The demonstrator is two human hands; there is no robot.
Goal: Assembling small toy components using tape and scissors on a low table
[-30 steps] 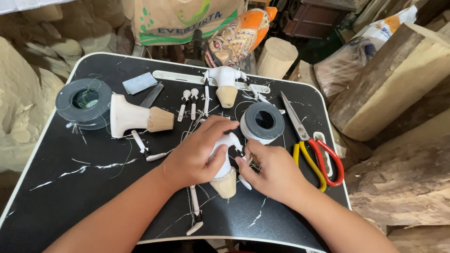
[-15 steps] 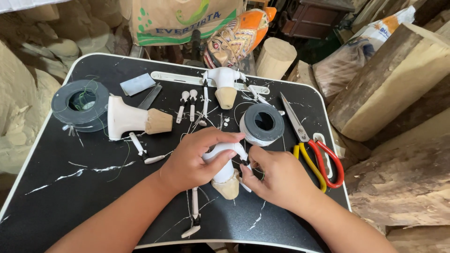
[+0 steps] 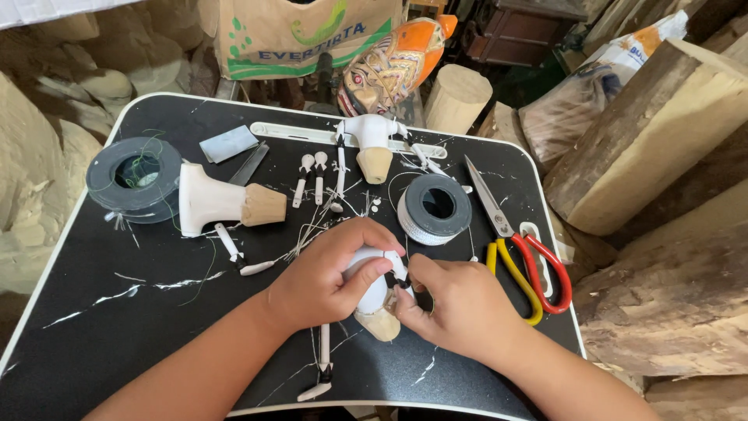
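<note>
Beige paper bag (image 3: 308,35) with green print behind black tray (image 3: 156,312).

Puppet body (image 3: 372,300) is smooth matt white paint over a bare pale wood base; the larger piece (image 3: 222,204) has the same finish. Tray (image 3: 117,312) is glossy black with white marble veining. Scissors (image 3: 514,242) have shiny metal blades and glossy red and yellow plastic handles; logs (image 3: 662,125) are rough raw wood.

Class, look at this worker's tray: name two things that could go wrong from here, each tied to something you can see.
1. The scissors lie just beside the right hand, blades bare; a sideways move might catch them.
2. Small white pegs and loose threads are scattered close to the left hand gripping the white puppet body; a sweep could knock them off the black tray.
</note>
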